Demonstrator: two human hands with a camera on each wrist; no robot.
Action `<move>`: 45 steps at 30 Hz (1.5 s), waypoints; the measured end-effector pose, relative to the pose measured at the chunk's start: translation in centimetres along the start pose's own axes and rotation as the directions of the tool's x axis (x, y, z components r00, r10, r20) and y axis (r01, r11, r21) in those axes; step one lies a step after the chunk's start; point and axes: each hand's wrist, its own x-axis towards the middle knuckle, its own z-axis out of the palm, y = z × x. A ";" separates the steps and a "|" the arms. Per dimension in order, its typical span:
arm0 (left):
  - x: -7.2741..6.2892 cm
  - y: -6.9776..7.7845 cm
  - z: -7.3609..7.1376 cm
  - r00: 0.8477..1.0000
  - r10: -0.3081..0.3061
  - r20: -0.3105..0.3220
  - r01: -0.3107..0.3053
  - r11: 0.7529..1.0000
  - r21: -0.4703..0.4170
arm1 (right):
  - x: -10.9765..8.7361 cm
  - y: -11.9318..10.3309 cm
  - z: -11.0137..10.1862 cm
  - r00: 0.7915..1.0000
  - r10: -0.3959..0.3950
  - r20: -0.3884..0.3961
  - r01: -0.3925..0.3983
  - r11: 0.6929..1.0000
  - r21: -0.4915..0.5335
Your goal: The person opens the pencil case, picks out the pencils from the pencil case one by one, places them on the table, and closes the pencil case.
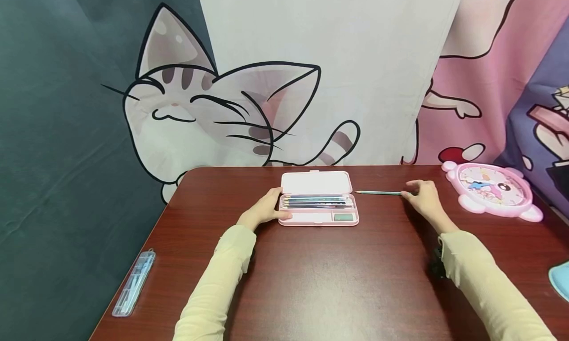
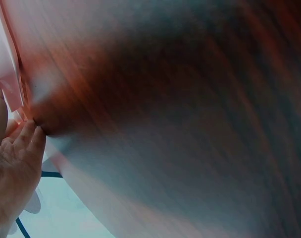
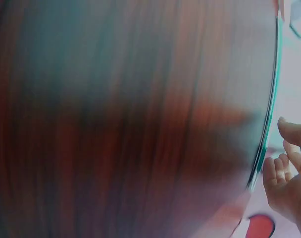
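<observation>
A pink pencil case lies with its lid tipped back. Inside it are several pencils in a row and a green eraser in a small front compartment. My left hand holds the case's left end, thumb toward the front and fingers toward the back. Right of the case, a teal pencil lies on the table, its tip pointing at the case. Over its far end hovers my right hand; in the right wrist view, thumb and fingers stand apart beside the pencil.
A pink clock with rounded ears and feet lies at the right back of the brown table. A clear, narrow box rests along the left edge. Part of a light blue object shows at far right. Cartoon-printed curtain hangs behind.
</observation>
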 end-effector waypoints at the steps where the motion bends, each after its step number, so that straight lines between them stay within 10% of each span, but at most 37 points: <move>1: 0.0 0.0 0.0 1.000 -0.005 0.000 0.005 1.000 -0.004 | 0.1 -0.5 0.3 1.000 -0.008 0.005 0.008 1.000 0.017; 17: -0.2 0.3 -0.3 1.000 -0.023 -0.003 0.023 0.999 -0.028 | 0.7 -8.5 6.2 0.946 -0.179 0.269 0.116 0.966 0.233; 23: 0.1 0.3 -0.3 0.999 -0.047 0.014 0.048 0.997 -0.059 | 0.9 -9.3 6.7 0.880 -0.336 0.335 0.317 0.942 0.112; 33: 0.4 0.3 -0.5 1.000 -0.012 0.014 0.012 1.000 -0.012 | 1.3 -10.5 6.4 0.781 -0.501 0.373 0.575 0.810 -0.116; 39: 0.2 0.2 -0.4 1.000 -0.012 0.014 0.012 1.000 -0.021 | 0.9 -10.7 6.8 0.783 -0.516 0.348 0.583 0.803 -0.122; 45: 0.1 0.1 -0.3 1.000 -0.015 0.019 0.015 1.000 -0.025 | 0.9 -9.5 6.4 0.836 -0.513 0.196 0.517 0.855 0.030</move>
